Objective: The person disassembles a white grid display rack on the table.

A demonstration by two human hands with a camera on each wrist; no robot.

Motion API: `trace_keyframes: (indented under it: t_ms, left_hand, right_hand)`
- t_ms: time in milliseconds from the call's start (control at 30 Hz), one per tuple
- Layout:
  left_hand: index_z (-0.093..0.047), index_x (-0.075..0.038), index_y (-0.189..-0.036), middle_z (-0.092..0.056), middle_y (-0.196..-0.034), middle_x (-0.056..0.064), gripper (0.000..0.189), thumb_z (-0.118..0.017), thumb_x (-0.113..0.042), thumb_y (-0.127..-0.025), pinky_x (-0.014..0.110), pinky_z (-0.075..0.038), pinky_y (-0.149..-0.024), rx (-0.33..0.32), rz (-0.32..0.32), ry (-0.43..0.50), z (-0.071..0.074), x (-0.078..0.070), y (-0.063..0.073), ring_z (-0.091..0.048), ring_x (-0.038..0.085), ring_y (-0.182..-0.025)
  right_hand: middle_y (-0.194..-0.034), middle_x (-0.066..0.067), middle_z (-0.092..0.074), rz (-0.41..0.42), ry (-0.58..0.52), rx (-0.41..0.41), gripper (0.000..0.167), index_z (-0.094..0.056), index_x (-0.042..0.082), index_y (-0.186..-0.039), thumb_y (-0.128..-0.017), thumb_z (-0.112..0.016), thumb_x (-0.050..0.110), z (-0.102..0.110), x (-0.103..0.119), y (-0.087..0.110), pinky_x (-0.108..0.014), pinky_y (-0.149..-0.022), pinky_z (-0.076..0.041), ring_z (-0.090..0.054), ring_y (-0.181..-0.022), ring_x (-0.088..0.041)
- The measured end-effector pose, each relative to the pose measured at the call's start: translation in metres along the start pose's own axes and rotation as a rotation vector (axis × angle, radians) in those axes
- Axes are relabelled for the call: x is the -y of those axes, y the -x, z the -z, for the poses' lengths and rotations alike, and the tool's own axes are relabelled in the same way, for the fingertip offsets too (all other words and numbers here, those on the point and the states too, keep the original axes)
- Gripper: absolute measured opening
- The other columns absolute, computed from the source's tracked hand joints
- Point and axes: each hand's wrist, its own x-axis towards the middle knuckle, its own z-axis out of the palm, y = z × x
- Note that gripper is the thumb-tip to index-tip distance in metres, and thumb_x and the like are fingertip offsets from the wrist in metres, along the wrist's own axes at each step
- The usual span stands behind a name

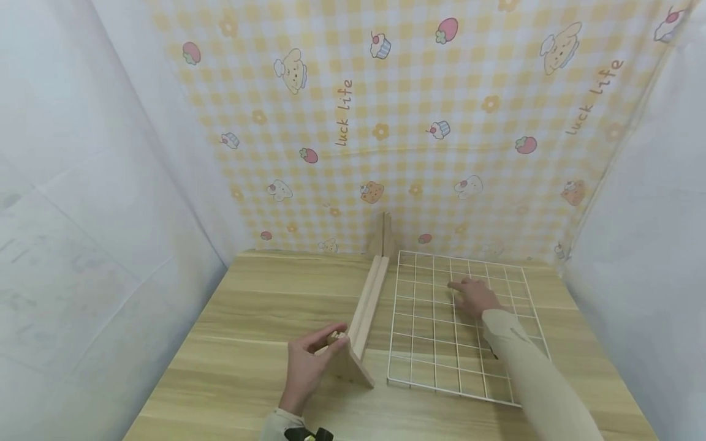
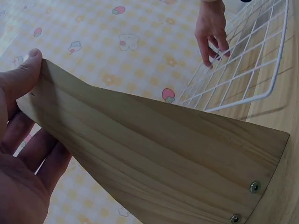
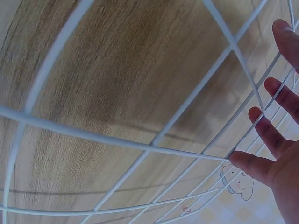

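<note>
My left hand (image 1: 306,367) pinches the top of the near wooden end piece (image 1: 354,367) between thumb and fingers. In the left wrist view that end board (image 2: 154,135) has a narrowed top and two bolt heads at its wide foot. A long wooden bar (image 1: 368,303) joins it to a similar upright end piece (image 1: 386,236) at the back. My right hand (image 1: 477,299) is over a white wire grid panel (image 1: 434,334) lying to the right of the bar. Its spread fingers (image 3: 275,137) are at the wires; whether all of them touch is unclear.
The wood-grain table (image 1: 242,312) ends at a yellow checked cloth (image 1: 380,110) hung behind. White sheets (image 1: 110,214) hang at the left and right sides. The far end piece stands close to the checked cloth.
</note>
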Motion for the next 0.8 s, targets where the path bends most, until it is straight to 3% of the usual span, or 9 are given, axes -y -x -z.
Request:
trace_keyframes:
  t_ms: [333,533,800]
  left_hand:
    - [-0.079,-0.009,-0.102,-0.079,-0.1,0.011,0.022,-0.084,-0.011,-0.08,0.02,-0.059,-0.072,-0.027,-0.055,-0.014,-0.017,0.0,-0.006,-0.073,0.004,-0.076]
    - [-0.079,-0.008,-0.101,-0.079,-0.098,0.012,0.02,-0.083,-0.011,-0.081,0.018,-0.058,-0.072,-0.017,-0.069,-0.002,-0.027,0.001,-0.008,-0.071,0.002,-0.076]
    - [-0.078,-0.004,-0.101,-0.079,-0.097,0.015,0.02,-0.082,-0.012,-0.082,0.02,-0.059,-0.072,-0.003,-0.091,-0.002,-0.036,-0.004,-0.007,-0.071,0.001,-0.076]
  right_hand:
    - [-0.125,-0.023,-0.061,-0.027,0.05,0.068,0.058,-0.056,0.012,-0.14,-0.085,-0.076,0.019,-0.01,-0.002,-0.008,-0.063,-0.076,-0.057,-0.057,-0.108,-0.05]
    - [-0.127,-0.024,-0.058,-0.075,0.04,0.092,0.055,-0.055,0.015,-0.141,-0.088,-0.071,0.016,-0.017,-0.007,-0.016,-0.069,-0.079,-0.053,-0.054,-0.113,-0.052]
    - [-0.129,-0.027,-0.057,-0.073,0.061,0.106,0.048,-0.057,0.015,-0.139,-0.092,-0.068,0.015,-0.012,-0.005,-0.018,-0.074,-0.083,-0.05,-0.053,-0.117,-0.054]
